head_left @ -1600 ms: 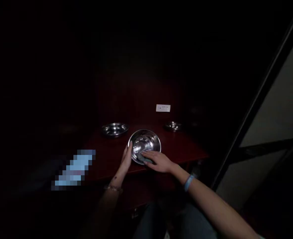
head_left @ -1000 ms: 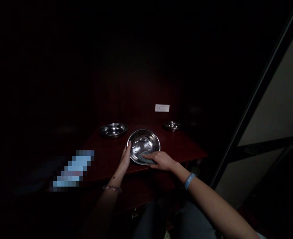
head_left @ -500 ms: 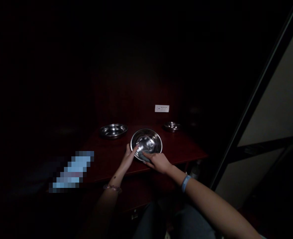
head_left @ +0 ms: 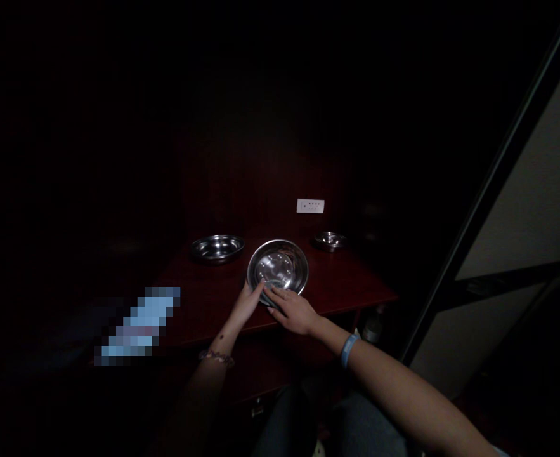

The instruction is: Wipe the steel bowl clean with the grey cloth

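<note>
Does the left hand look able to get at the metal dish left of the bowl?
Probably, but only after letting go: the left hand grips the bowl, while nothing visible stands between hand and dish.

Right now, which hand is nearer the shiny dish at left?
Left. The left hand is in front and right of the dish; the right hand lies farther right.

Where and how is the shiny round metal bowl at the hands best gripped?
The shiny round metal bowl is probably best taken by its left rim, from the left, thumb inside: its open side tilts toward the wearer, presenting a slim edge there. The left hand grips the lower left; the right hand crosses the near rim.
</note>
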A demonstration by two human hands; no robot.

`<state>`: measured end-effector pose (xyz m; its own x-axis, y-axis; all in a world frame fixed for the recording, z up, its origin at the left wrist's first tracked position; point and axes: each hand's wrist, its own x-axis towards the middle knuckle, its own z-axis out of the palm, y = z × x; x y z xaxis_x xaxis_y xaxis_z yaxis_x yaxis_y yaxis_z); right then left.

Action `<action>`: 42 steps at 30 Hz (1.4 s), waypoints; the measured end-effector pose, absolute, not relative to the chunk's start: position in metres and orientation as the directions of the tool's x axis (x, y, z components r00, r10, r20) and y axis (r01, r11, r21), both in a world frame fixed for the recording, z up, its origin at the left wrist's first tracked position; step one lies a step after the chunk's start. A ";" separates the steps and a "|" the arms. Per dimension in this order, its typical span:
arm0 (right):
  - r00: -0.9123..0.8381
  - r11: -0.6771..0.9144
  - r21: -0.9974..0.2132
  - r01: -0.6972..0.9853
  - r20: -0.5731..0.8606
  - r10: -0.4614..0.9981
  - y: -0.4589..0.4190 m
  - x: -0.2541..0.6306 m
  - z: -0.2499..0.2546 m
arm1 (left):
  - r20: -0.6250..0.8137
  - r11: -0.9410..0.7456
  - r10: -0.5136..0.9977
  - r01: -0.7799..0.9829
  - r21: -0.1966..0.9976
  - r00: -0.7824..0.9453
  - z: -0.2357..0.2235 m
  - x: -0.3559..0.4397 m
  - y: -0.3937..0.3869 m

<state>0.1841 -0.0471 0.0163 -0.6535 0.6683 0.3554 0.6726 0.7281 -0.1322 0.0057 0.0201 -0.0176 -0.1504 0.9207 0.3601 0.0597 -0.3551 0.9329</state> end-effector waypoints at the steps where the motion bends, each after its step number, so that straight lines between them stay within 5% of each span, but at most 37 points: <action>1: -0.654 0.727 -0.134 0.674 0.351 0.671 -0.047 0.184 0.017 | 0.353 -0.349 0.922 0.052 0.936 -0.160 -0.019 0.005 0.021; 18: -0.658 0.678 0.023 0.734 0.268 0.703 -0.043 0.200 0.025 | 0.345 -0.339 0.910 0.066 0.938 -0.231 -0.018 0.001 0.020; 26: -0.536 0.536 0.117 0.836 0.379 0.754 -0.039 0.218 0.033 | 0.325 -0.315 0.914 0.079 0.946 -0.242 -0.012 0.002 0.015; 42: -0.465 0.486 0.043 0.873 0.373 0.803 -0.045 0.195 0.026 | 0.368 -0.348 0.895 0.122 0.930 -0.253 -0.015 0.003 0.015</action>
<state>0.1950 -0.0455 0.0262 -0.4652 0.8029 0.3727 0.8730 0.4858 0.0432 0.0033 0.0151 -0.0153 -0.2525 0.8949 0.3680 0.1224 -0.3478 0.9296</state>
